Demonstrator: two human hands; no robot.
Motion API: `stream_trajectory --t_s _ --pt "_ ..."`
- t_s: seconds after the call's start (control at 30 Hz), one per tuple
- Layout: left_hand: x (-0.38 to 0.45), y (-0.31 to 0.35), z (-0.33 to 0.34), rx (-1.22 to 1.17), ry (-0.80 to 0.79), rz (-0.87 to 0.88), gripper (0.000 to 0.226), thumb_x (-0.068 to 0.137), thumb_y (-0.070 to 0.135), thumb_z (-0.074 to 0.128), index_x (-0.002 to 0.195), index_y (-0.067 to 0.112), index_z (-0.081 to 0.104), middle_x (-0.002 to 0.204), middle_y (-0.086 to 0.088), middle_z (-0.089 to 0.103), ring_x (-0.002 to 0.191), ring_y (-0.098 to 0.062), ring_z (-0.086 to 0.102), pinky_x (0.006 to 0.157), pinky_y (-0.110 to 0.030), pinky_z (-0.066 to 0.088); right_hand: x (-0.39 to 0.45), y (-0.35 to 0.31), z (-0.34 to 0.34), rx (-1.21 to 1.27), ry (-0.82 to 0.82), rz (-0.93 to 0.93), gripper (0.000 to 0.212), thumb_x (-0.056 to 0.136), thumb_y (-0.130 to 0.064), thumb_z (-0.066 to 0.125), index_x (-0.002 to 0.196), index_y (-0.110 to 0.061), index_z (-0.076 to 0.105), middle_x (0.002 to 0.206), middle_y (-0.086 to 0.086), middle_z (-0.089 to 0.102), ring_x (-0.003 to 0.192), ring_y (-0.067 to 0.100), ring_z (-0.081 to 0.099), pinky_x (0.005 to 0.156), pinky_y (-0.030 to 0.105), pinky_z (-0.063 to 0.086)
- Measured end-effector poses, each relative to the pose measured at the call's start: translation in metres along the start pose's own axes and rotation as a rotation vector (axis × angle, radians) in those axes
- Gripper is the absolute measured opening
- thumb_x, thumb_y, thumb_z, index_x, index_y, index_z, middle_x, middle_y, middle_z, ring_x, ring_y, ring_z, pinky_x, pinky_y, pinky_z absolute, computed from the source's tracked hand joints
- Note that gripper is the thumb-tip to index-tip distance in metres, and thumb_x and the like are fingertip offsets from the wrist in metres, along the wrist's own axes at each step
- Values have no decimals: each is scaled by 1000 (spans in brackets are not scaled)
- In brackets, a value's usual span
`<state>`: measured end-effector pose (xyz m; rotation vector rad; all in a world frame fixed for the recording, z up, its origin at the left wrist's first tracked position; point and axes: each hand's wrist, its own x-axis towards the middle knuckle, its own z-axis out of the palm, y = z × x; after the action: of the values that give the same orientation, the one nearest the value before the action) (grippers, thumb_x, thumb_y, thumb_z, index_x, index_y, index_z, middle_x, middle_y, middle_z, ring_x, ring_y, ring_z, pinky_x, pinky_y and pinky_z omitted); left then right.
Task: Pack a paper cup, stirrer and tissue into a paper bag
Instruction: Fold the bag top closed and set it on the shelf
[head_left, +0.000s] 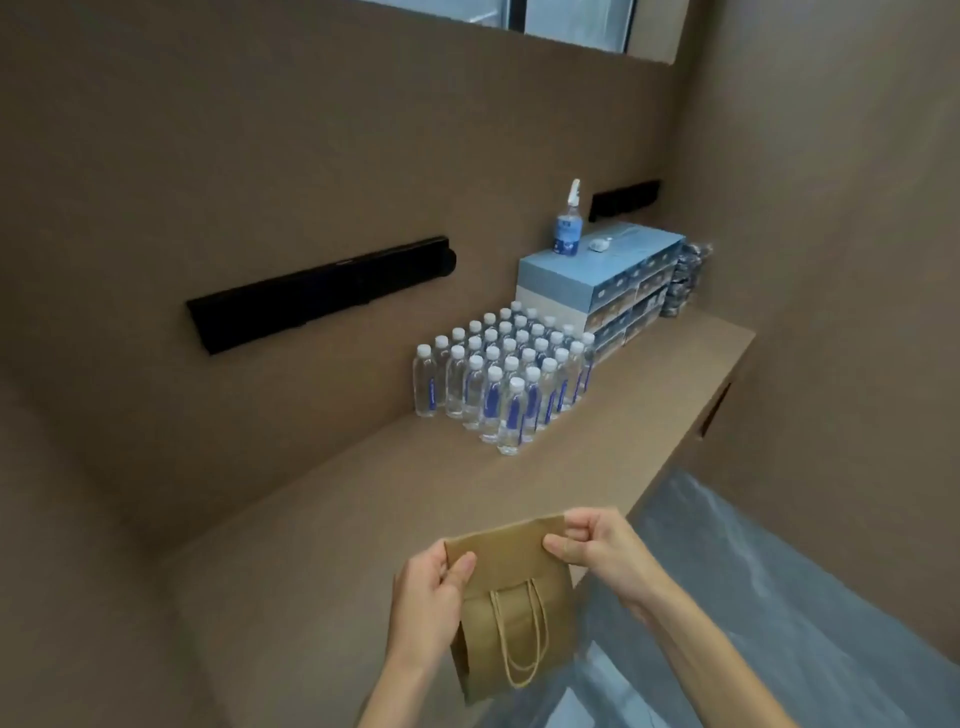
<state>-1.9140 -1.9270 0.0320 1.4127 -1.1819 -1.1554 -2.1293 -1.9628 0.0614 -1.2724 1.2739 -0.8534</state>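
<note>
A flat, folded brown paper bag (511, 587) with twine handles hangs in front of me over the near edge of the brown counter (363, 509). My left hand (434, 597) pinches its upper left corner. My right hand (597, 545) pinches the upper right corner, thumb in front. The handles dangle down the bag's front face. No paper cup or stirrer is in view. Stacked blue tissue boxes (597, 291) stand at the far end of the counter.
Several small water bottles (509, 374) stand in rows mid-counter. A blue spray bottle (568, 223) sits on the tissue boxes. Two black bars (322, 291) are fixed to the wall. Grey floor (779, 597) lies to the right.
</note>
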Motion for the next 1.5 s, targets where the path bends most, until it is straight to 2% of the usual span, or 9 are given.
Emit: stream_trajectory --t_s 0.27,0.43,0.63,0.77,0.97,1.17,1.23,1.37,1.5 --pt "68 -28 -33 87 220 -121 9 91 10 64 87 5 69 87 -10 79 87 -31 74 83 -45 56 137 19 37 -114 -268 9 12 86 3 68 85 15 70 73 5 75 68 13 64 66 27 48" --pt "103 -51 -39 73 381 -192 15 85 2 69 71 10 68 73 2 75 69 -12 65 71 -30 46 200 30 58 -125 -410 -31 28 87 5 68 86 29 55 76 13 65 73 17 54 62 28 39" --pt "134 -79 -26 39 596 -294 20 77 1 76 65 9 62 67 -2 63 65 -11 50 66 -30 36 258 55 68 -259 -528 19 19 83 12 68 79 28 59 60 1 65 47 -7 54 49 9 41" --pt "140 -93 -23 40 663 -359 16 75 0 78 65 -4 66 69 -4 62 69 -11 49 65 -29 36 269 69 75 -264 -596 37 16 82 6 72 72 10 60 70 8 52 66 13 45 53 24 31" --pt "140 -117 -28 129 706 -403 51 71 3 82 37 24 50 45 17 40 54 -5 35 57 -29 32 281 95 86 -295 -640 41 31 81 -1 76 74 22 57 71 8 49 71 16 42 60 29 28" --pt "143 -130 -27 108 716 -446 29 73 7 81 52 22 67 53 17 63 56 1 50 64 -26 42 289 109 92 -328 -628 41 29 79 -5 78 80 20 62 70 6 57 70 14 49 64 28 35" --pt "144 -132 -29 118 711 -450 10 75 10 81 66 11 76 70 3 76 65 -4 57 71 -27 47 292 110 93 -335 -623 50 27 78 -7 80 75 14 64 68 3 57 67 12 50 62 27 36" --pt "147 -136 -36 93 658 -480 8 76 8 80 82 3 78 85 -8 79 76 -11 65 86 -37 55 293 112 94 -399 -660 71 25 74 -2 82 57 -17 73 51 -18 59 49 -4 48 51 13 40" --pt "152 -135 -35 40 645 -514 14 73 1 80 85 9 79 89 -7 79 79 -14 70 91 -45 58 289 114 99 -356 -635 106 20 73 -1 83 91 -10 81 85 1 80 72 13 72 72 28 59"
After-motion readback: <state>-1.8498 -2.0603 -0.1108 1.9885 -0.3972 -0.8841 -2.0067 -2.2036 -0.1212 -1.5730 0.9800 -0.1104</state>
